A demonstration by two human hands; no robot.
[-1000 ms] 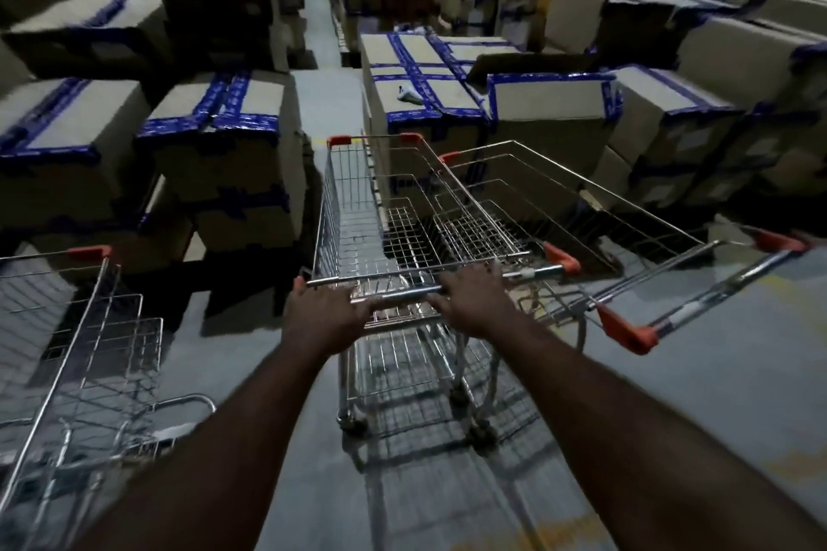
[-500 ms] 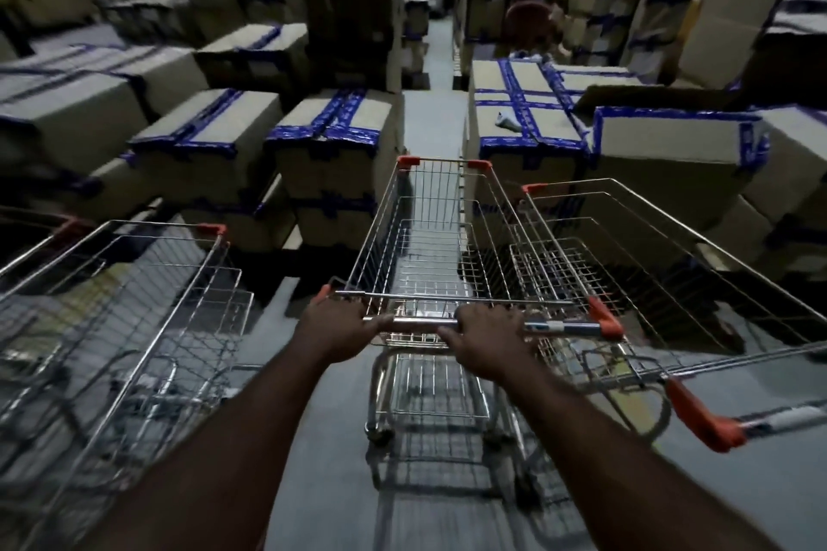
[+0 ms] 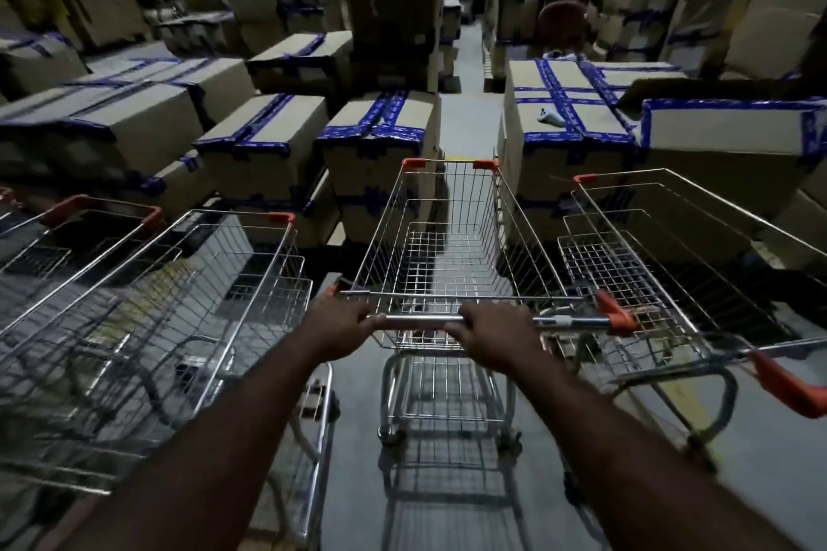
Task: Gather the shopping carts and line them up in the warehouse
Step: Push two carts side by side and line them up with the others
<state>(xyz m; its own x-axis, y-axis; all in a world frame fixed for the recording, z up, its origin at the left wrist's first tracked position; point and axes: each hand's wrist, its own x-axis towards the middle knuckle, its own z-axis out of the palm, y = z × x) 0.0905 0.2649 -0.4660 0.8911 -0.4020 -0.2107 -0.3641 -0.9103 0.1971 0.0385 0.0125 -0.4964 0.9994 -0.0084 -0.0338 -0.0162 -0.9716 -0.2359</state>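
Note:
A wire shopping cart [image 3: 452, 237] with orange corner caps stands straight ahead of me, empty. My left hand [image 3: 333, 329] and my right hand [image 3: 494, 338] both grip its steel handle bar [image 3: 420, 320]. A second empty cart [image 3: 156, 326] stands close on its left, and a further cart [image 3: 67, 232] sits beyond that at the left edge. Another cart [image 3: 671, 264] stands on the right, its basket nearly touching the one I hold, its orange handle end at the right edge.
Stacked cardboard boxes [image 3: 371, 152] sealed with blue tape stand right in front of the carts on both sides. A narrow grey aisle [image 3: 465, 103] runs ahead between the stacks. A small white object [image 3: 549, 116] lies on the right box. Grey floor lies underfoot.
The view has swung left and the cart I hold now points at the aisle. The left carts have come fully into view, and the right cart has slid toward the right edge.

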